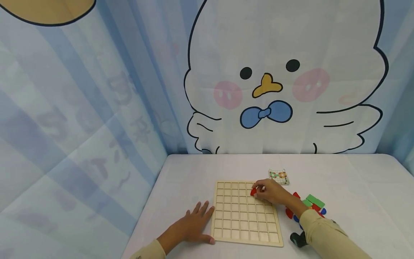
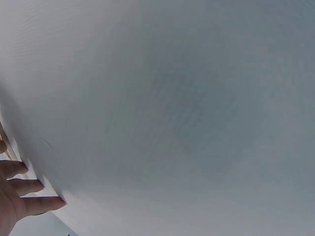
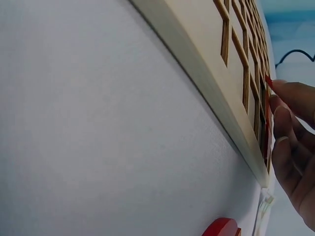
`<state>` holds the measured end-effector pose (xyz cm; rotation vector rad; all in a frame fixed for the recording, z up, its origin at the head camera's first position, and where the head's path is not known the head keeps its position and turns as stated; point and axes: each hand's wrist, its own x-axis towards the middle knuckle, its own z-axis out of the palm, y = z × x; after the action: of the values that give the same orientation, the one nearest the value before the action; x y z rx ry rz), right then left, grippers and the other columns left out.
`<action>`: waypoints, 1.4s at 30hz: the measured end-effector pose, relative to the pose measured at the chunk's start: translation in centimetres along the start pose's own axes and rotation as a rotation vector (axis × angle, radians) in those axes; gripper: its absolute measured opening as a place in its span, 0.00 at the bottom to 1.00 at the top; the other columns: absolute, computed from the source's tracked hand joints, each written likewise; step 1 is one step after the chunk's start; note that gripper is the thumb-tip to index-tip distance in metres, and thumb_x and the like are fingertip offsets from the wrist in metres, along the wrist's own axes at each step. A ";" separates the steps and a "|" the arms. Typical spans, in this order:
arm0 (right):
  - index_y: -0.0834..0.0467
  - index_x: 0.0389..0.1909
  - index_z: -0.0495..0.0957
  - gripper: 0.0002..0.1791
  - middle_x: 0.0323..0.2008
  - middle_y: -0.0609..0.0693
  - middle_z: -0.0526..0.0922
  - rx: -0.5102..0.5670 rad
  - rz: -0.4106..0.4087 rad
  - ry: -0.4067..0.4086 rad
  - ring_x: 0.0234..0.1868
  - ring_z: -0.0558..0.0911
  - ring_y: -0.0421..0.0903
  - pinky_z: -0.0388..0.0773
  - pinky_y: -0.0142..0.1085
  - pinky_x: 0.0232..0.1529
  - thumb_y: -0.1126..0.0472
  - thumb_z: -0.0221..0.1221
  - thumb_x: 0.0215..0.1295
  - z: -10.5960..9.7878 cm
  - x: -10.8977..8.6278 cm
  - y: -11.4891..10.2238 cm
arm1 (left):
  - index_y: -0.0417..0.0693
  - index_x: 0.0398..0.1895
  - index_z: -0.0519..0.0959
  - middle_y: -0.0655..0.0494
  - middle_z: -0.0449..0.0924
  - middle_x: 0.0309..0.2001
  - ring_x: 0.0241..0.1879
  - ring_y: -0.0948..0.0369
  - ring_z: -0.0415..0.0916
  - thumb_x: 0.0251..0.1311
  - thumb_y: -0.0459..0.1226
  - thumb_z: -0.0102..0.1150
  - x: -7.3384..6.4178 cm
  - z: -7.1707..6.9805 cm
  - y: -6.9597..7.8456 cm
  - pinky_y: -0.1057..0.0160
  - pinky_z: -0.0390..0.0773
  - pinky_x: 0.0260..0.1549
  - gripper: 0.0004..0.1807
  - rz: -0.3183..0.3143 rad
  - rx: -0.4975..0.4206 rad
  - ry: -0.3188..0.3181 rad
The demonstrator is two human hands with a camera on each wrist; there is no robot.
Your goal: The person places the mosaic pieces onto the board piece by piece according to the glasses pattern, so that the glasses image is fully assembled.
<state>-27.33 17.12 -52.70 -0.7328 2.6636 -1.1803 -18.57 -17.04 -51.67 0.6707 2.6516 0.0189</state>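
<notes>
A square wooden grid board (image 1: pixel 244 242) lies on the table. Over its far right part, my right hand (image 1: pixel 270 190) pinches a red piece with a curved edge (image 1: pixel 253 192) between thumb and fingers. In the right wrist view, the right hand (image 3: pixel 295 142) is at the board's far edge (image 3: pixel 206 93), with a thin bit of red piece (image 3: pixel 268 81) at the fingertips. My left hand (image 1: pixel 195 223) lies with spread fingers on the table at the board's left edge, fingertips touching or very near it. Its straight fingers (image 2: pixel 32 204) show in the left wrist view.
Right of the board lies a loose pile of red, green and blue pieces (image 1: pixel 315 200), partly behind the right forearm. A small patterned card (image 1: pixel 279 176) sits beyond the board. Near the right sleeve is a black object (image 1: pixel 297 239). A cartoon-print curtain (image 1: pixel 265 136) hangs behind the table.
</notes>
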 end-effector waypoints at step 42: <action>0.56 0.41 0.85 0.09 0.29 0.40 0.79 -0.222 -0.021 -0.017 0.29 0.73 0.35 0.71 0.32 0.32 0.59 0.69 0.61 -0.1 1.1 -0.6 | 0.61 0.81 0.51 0.47 0.46 0.81 0.78 0.40 0.47 0.48 0.76 0.56 0.0 -0.1 0.2 0.31 0.66 0.63 0.60 -0.019 -0.017 -0.015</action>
<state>-28.10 16.26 -52.12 -0.8011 2.8085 -0.8863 -18.57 -16.88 -51.54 0.6371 2.6402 0.0303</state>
